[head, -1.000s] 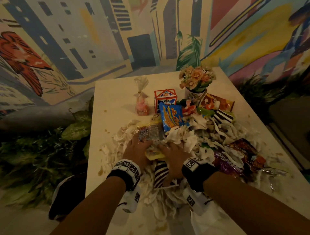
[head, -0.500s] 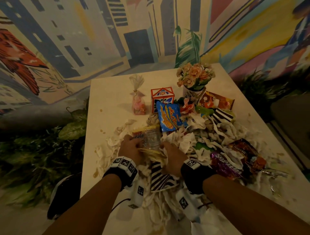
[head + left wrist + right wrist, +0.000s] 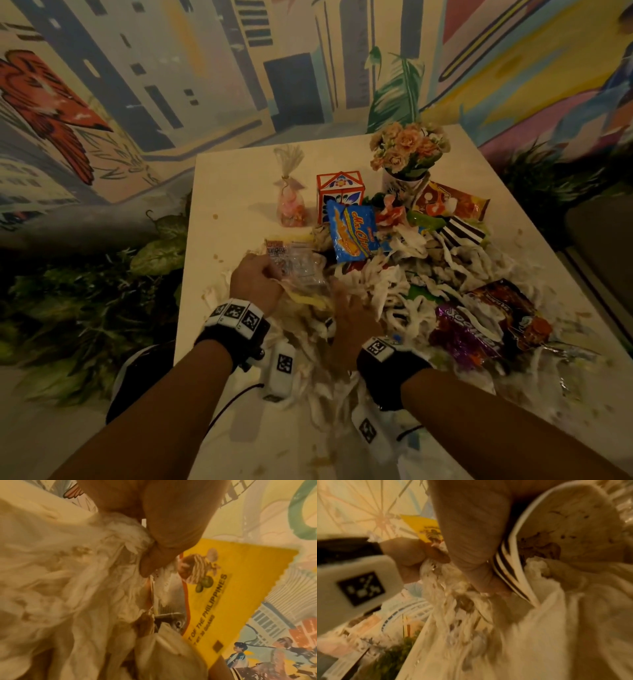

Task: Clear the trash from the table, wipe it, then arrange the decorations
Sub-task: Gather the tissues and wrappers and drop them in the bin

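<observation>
Cluttered worktop [image 3: 239, 192]: both hands' fingers [image 3: 149, 563] bunch soiled tissue [image 3: 383, 291]; loose scraps may spill toward six o'clock, off the edge.

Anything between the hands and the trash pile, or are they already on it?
Nothing stands between. The left hand grips shredded tissue and wrappers; the right hand grips tissue beside a striped paper cup. Where the trash goes is not in view.

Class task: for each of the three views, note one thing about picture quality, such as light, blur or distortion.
Head view: dim warm light, and the wide lens bows the table edges and mural. Left wrist view: the torn tissue is smeared by blur, while the yellow wrapper print stays legible. Right wrist view: soft throughout, tissue streaked.
</observation>
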`<state>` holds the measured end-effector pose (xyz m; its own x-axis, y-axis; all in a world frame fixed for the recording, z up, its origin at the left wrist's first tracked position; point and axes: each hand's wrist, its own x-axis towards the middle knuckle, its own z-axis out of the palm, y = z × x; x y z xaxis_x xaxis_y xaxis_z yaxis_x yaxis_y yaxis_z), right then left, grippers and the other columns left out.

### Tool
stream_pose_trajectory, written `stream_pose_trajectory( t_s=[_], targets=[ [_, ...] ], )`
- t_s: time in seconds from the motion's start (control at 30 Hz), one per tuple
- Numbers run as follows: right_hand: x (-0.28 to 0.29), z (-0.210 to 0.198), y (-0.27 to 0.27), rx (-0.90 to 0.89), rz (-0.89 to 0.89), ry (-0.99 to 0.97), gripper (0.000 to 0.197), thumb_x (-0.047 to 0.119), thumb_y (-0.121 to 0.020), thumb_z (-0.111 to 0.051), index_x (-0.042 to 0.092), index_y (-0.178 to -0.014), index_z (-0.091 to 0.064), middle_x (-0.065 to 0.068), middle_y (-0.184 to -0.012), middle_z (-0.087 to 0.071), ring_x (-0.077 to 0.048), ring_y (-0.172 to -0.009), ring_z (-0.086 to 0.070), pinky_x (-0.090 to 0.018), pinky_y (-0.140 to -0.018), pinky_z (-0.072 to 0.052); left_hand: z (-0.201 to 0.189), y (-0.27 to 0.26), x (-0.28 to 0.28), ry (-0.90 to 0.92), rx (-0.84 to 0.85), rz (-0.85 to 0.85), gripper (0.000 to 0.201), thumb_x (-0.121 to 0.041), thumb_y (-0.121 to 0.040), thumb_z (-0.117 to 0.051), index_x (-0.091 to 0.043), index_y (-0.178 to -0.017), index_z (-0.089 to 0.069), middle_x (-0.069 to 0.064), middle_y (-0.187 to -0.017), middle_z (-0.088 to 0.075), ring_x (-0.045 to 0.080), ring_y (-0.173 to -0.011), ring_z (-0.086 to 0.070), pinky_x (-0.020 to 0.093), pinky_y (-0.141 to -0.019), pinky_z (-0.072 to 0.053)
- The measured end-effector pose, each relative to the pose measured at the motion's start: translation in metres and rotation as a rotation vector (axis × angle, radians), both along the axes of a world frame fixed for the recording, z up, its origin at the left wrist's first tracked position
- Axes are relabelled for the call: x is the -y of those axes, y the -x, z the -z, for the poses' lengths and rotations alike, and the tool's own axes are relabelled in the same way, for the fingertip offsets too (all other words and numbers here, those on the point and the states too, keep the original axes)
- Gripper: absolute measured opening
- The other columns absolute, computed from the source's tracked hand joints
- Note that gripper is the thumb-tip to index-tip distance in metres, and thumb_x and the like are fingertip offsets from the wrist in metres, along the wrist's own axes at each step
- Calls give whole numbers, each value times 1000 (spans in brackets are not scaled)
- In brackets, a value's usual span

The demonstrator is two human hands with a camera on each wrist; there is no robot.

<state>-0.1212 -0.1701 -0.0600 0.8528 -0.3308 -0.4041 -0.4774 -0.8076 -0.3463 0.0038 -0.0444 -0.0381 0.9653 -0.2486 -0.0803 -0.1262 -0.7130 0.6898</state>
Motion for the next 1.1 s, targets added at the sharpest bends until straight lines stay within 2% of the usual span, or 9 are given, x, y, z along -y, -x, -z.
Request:
stream_pose_trajectory(
  t_s=[0.13, 0.27, 0.33, 0.4, 0.47, 0.63, 0.77, 0.9, 1.1],
  targets=[
    [24, -10, -11, 13, 79, -182, 108, 27, -75, -71, 40, -147, 8, -12, -133, -40, -36, -119, -47, -49, -96, -44, -12, -4, -9, 24, 78, 37, 16, -3, -68, -72, -13, -65, -60, 6, -81, -58, 23, -74, -53, 25, -68, -39],
    [40, -26, -16, 74, 55, -348, 132, 33, -54, -84, 52, -138, 16, -7, -150, -28, -37, -120, -49, -51, -90, -51, -24, -6, -10, 64, 58, 18, 21, -7, -67, -79, -13, -66, -59, 8, -80, -62, 25, -74, -58, 30, -67, -49],
    [48, -34, -16, 149, 93, -381, 126, 26, -56, -83, 49, -142, 7, -6, -151, -30, -32, -122, -49, -45, -89, -52, -31, -8, -10, 117, 32, -20, 21, -7, -68, -79, -14, -68, -59, 4, -72, -60, 19, -65, -56, 26, -59, -48],
    [57, -38, -16, 260, 140, -428, 112, 19, -59, -81, 42, -141, -9, -5, -140, -42, -25, -104, -58, -37, -78, -52, -39, -12, -11, 196, 65, -55, 25, -4, -67, -79, -17, -66, -58, -2, -65, -56, 13, -59, -50, 22, -53, -41],
    [65, -45, -15, 315, 169, -449, 103, 17, -60, -81, 37, -138, -17, -3, -135, -44, -23, -98, -58, -36, -77, -52, -44, -14, -13, 259, 90, -53, 28, -4, -65, -79, -20, -62, -57, 2, -65, -57, 18, -60, -52, 25, -56, -40],
    [68, -50, -9, 186, 124, -350, 104, 29, -52, -81, 32, -139, -23, -2, -141, -36, -26, -122, -46, -41, -95, -47, -45, 2, -12, 150, 76, 17, 22, 7, -64, -70, -12, -65, -60, 5, -75, -59, 16, -67, -51, 21, -56, -36],
    [64, -61, -8, 76, -3, -136, 86, 36, -58, -82, 28, -131, -37, -6, -134, -31, -29, -114, -47, -36, -87, -47, -40, 6, -11, 137, 37, 11, 20, -5, -68, -78, -13, -65, -60, -8, -66, -54, 10, -64, -48, 21, -56, -34],
    [65, -76, -9, 84, -23, -68, 79, 31, -61, -80, 25, -130, -40, -9, -131, -30, -32, -109, -49, -33, -83, -47, -42, 11, -7, 131, 57, 14, 18, -3, -67, -77, -11, -66, -60, 3, -72, -60, 16, -68, -51, 23, -59, -39],
    [82, -98, -14, 160, 20, -126, 55, 29, -63, -78, 23, -103, -42, -5, -117, -34, -26, -94, -47, -33, -71, -42, -49, 6, -8, 168, 118, 2, 18, -3, -67, -76, -12, -67, -61, 6, -75, -61, 17, -69, -51, 18, -54, -35]
  ],
)
